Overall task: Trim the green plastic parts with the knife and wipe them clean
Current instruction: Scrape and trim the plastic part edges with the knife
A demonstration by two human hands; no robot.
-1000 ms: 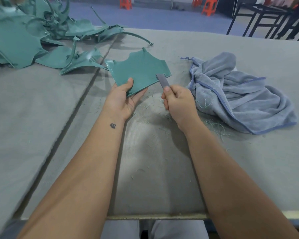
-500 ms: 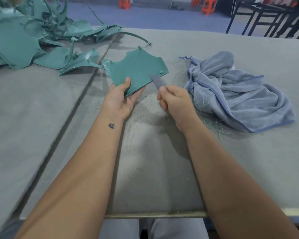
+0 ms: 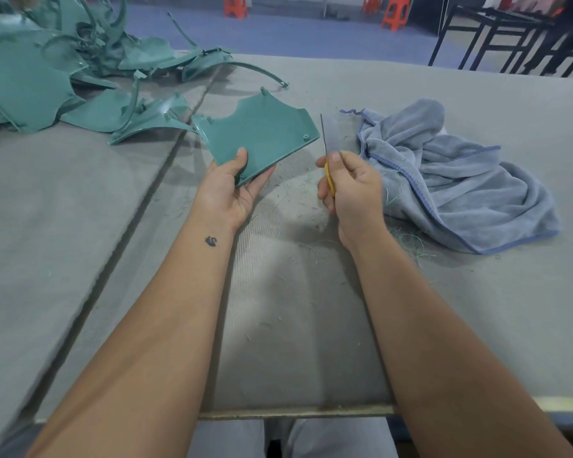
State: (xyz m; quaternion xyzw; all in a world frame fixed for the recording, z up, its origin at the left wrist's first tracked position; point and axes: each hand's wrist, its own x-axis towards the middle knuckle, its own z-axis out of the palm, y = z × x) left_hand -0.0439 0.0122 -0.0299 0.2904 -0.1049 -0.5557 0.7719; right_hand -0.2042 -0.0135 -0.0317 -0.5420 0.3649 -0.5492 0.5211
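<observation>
The left hand (image 3: 229,190) holds a flat green plastic part (image 3: 257,135) by its near corner, thumb pressed on top and fingers curled beneath, lifting it tilted above the grey felt-like surface (image 3: 80,226). The part is a smooth, matte teal panel with a scalloped notch along its far edge, a small peg at the top, a round boss near its right corner and a raised lip along the near side. The right hand (image 3: 351,190) grips a knife (image 3: 325,150) with a yellow handle, its thin grey blade seen edge-on and pointing up and away, just beside the part's right corner; whether it touches cannot be told. Fine pale-green shavings (image 3: 407,241) litter the ribbed fabric between and behind the hands. To the right lies a crumpled blue-grey terry cloth (image 3: 460,180) with darker blue stitched edging. At far left sits a heap of green plastic pieces (image 3: 63,67), curved strips and angular panels tangled together.
</observation>
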